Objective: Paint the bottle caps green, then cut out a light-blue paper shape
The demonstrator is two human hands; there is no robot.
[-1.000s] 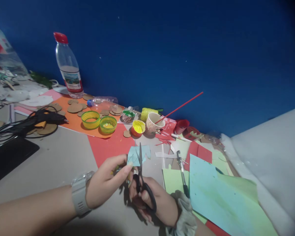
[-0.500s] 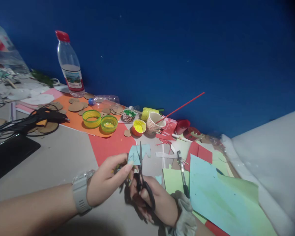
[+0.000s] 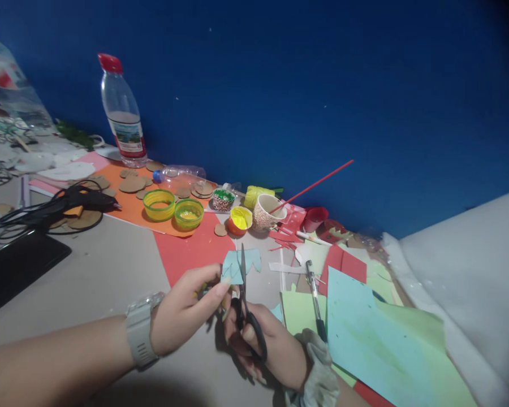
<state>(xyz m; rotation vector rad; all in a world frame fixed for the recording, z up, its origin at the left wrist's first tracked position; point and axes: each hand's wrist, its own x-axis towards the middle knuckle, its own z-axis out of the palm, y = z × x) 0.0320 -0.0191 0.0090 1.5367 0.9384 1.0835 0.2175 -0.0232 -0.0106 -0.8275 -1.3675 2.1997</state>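
Between thumb and fingers, my left hand point(image 3: 190, 305) pinches a small piece of light blue paper point(image 3: 233, 267) with zigzag pencil lines and a jagged lower edge on its right part. My right hand point(image 3: 271, 342) is wrapped round the black handles of a pair of scissors point(image 3: 243, 282). The blades point away from me and cross the paper near its middle, looking almost closed. Some fingers of my left hand are hidden behind the paper and its own thumb.
A large light blue sheet point(image 3: 365, 333) and a pen point(image 3: 315, 299) lie at right. Yellow-green bowls point(image 3: 159, 205), a patterned cup point(image 3: 267, 213) with a red stick point(image 3: 322, 181), and an upright bottle point(image 3: 125, 113) stand behind. A glue gun point(image 3: 85, 198) and black phone point(image 3: 21, 268) lie left.
Almost nothing differs. The view has shifted very slightly; both hands, the paper and the scissors keep nearly the same places.
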